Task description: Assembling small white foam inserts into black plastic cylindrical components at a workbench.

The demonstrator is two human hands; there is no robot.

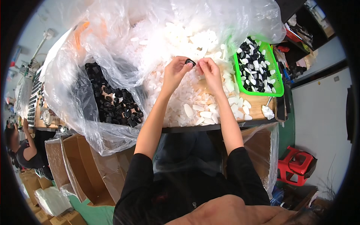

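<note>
My left hand (175, 74) is raised over the bench, thumb and fingers closed on a small glossy black plastic part (190, 62). Close beside it, my right hand (212, 75) has its fingertips pinched together near the part's right side; what they hold, if anything, is too small to make out. Below and around both hands spreads a heap of white oval plastic pieces (206, 114). To the left, a clear plastic bag (71, 90) lies open around many small black parts (116, 107). At the right, a bright green basket (279, 80) holds black parts and white pieces mixed together (255, 71).
Clear plastic sheeting (255, 18) covers the bench's far side. A crumpled white tissue (267, 112) lies at the front right corner. Cardboard boxes (84, 165) stand below the bench at left, a red stool (296, 165) at right. Another person (28, 148) works at far left.
</note>
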